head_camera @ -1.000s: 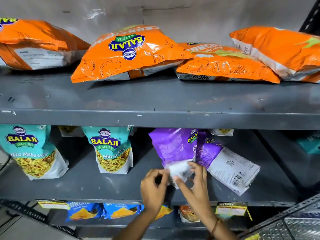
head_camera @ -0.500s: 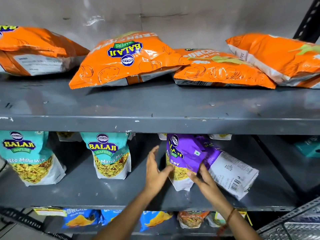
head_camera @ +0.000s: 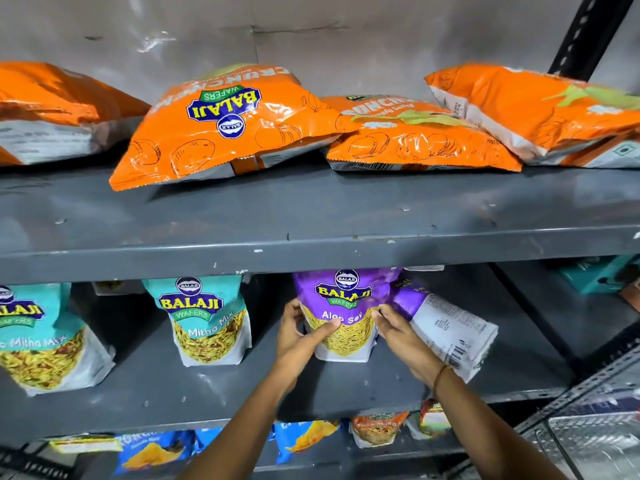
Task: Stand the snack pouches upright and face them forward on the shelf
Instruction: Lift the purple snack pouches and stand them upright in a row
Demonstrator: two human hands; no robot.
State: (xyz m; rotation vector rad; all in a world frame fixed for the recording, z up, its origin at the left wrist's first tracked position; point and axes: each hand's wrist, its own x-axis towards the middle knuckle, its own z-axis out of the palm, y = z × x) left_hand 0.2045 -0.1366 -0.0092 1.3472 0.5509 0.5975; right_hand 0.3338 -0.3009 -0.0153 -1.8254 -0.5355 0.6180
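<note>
A: Pouches on middle shelf?
B: Two purple, two teal. Left hand and right hand grasp the upright purple pouch; bare shelf lies nearer.

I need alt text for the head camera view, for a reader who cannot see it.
Two bare hands, left hand and right hand, hold a purple pouch upright and facing forward on the middle shelf. A second purple pouch leans tilted beside it, back outward; orange bags lie flat above.
</note>
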